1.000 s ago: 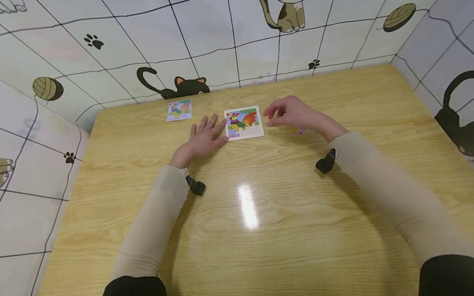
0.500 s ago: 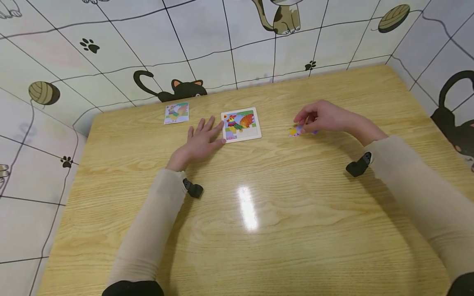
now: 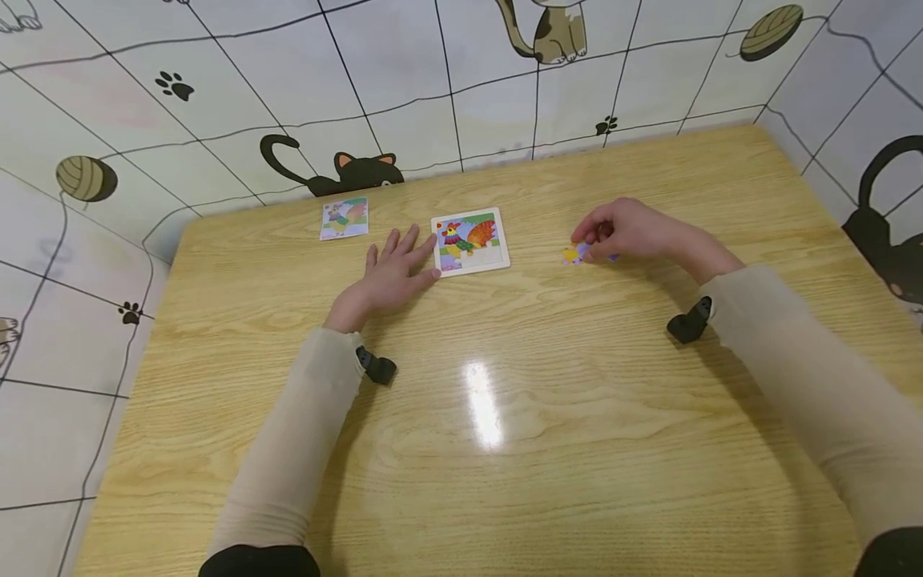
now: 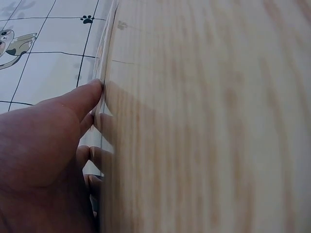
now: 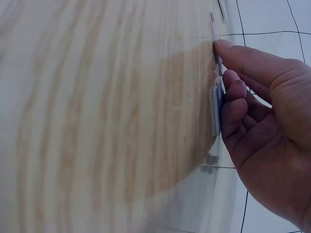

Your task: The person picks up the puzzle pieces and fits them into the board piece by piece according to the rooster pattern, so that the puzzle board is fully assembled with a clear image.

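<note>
My left hand (image 3: 392,278) lies spread on the table, thumb and index fingertips right at the left edge of a square puzzle tray (image 3: 507,255) with a white border. In the tray is a colourful rooster picture, with a pale gap at its lower right. To the right, my right hand (image 3: 634,230) bends over several small yellow and purple puzzle pieces (image 3: 570,256), pinching a puzzle piece between thumb and finger. In the right wrist view, the thumb tip meets a thin piece's edge, and more flat pieces (image 5: 217,111) lie under the curled fingers.
A small rooster picture card (image 3: 344,219) lies left of the tray, near the back of the wooden table (image 3: 447,481). Behind the table stands a tiled wall (image 3: 404,80) with cat drawings. Black wrist cameras (image 3: 376,366) sit on both sleeves.
My right hand has moved right, from beside the tray to the loose pieces, and its fingers have closed in on one. My left hand stays by the tray.
</note>
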`<state>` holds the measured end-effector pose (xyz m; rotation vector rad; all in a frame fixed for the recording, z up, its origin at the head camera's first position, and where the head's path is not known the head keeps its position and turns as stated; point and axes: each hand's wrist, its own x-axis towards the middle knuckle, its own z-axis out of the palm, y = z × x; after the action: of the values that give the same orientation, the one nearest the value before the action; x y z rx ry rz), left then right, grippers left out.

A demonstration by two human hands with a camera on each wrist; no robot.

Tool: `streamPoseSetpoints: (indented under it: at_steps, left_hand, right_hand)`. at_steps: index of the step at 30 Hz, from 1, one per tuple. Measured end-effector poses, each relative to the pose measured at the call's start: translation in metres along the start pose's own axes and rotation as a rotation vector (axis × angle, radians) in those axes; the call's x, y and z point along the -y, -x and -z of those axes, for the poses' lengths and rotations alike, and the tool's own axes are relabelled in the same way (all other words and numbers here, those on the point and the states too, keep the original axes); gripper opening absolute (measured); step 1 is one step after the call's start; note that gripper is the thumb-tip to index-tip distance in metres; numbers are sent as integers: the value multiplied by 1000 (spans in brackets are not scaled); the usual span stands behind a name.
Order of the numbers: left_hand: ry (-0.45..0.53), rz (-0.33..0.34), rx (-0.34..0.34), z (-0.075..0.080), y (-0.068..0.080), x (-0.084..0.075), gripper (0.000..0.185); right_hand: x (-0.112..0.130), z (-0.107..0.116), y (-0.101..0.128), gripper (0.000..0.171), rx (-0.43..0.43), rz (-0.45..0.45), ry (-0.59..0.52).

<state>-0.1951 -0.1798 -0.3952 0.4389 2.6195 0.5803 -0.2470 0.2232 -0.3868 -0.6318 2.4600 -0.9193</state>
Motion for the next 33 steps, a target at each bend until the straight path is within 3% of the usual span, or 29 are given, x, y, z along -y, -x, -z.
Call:
streamPoseSetpoints:
  at_steps: [16,27,33]
  left_hand:
    - [2,3,7,0,-1,2,69]
    - [4,1,11,1,0,3,69]
    - [8,-3,7,1,1,1,69]
  right_hand:
    - [9,3,-1,22,4,-47,-7]
    - [31,-6,-16,21,-12,24,-50]
    - [43,-19,-30,20,-38,57,-130]
